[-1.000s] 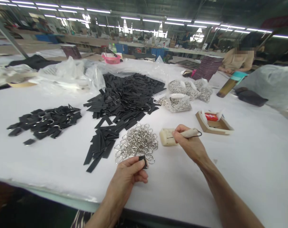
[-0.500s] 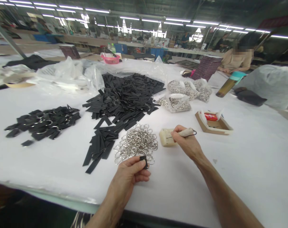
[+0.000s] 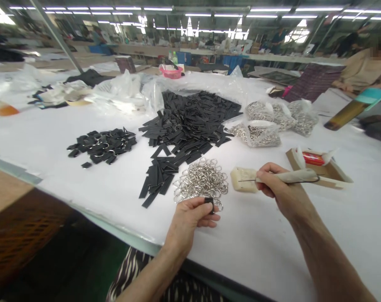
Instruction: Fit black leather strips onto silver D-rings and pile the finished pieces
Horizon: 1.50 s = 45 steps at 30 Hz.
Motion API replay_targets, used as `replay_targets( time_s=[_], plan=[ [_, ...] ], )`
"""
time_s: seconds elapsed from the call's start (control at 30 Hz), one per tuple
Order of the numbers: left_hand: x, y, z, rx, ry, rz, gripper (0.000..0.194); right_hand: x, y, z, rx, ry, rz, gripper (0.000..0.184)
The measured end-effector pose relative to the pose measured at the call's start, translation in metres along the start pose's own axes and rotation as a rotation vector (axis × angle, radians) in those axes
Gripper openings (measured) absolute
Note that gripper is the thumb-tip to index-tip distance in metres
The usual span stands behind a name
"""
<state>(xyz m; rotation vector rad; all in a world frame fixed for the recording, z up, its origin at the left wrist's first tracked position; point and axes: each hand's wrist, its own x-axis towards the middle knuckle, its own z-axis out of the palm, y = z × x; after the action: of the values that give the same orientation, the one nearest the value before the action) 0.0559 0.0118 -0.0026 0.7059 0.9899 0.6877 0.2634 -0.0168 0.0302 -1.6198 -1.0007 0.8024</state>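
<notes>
My left hand (image 3: 195, 216) pinches a small folded black strap piece (image 3: 210, 204) between thumb and fingers, at the near edge of a pile of metal rings (image 3: 203, 178). My right hand (image 3: 277, 184) is closed round the pale handle of a thin-tipped, awl-like tool (image 3: 299, 176). Its thin tip points left, over a yellowish block (image 3: 243, 179); I cannot tell whether they touch. Left of the rings lie loose black strap pieces (image 3: 159, 178), joined to a larger strap heap (image 3: 193, 119). Farther left is a pile of folded black pieces with rings (image 3: 104, 144).
Clear bags of rings (image 3: 256, 133) stand at the back right. Nearer is an open cardboard box (image 3: 322, 170) with a red packet. A turquoise-lidded bottle (image 3: 350, 111) lies tilted beyond it, near another person (image 3: 357, 71). Plastic bags (image 3: 124, 92) lie at the back left.
The view has swung left, so everything on the table appears farther right. My right hand has drawn slightly right from the block, its tool more level. My left hand keeps hold of the strap piece.
</notes>
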Motion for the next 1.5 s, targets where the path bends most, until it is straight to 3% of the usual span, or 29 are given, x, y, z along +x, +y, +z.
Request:
replay_targets(
  time_s=[0.1,0.23,1.17,1.5],
  plan=[
    [-0.001,-0.002,0.001,0.006,-0.011,0.024,0.014,-0.009,-0.001,0.011,0.257,-0.174,0.061,0.019],
    [-0.001,-0.004,0.002,0.02,-0.023,0.036,0.014,-0.018,0.0,0.028,0.387,-0.314,0.078,0.016],
    [-0.006,-0.006,0.002,0.075,-0.102,0.043,0.011,-0.018,0.004,0.038,0.354,-0.416,0.09,0.018],
    [-0.012,-0.007,0.005,0.412,-0.113,0.046,0.012,-0.01,0.01,0.032,0.337,-0.601,0.198,0.015]
  ],
)
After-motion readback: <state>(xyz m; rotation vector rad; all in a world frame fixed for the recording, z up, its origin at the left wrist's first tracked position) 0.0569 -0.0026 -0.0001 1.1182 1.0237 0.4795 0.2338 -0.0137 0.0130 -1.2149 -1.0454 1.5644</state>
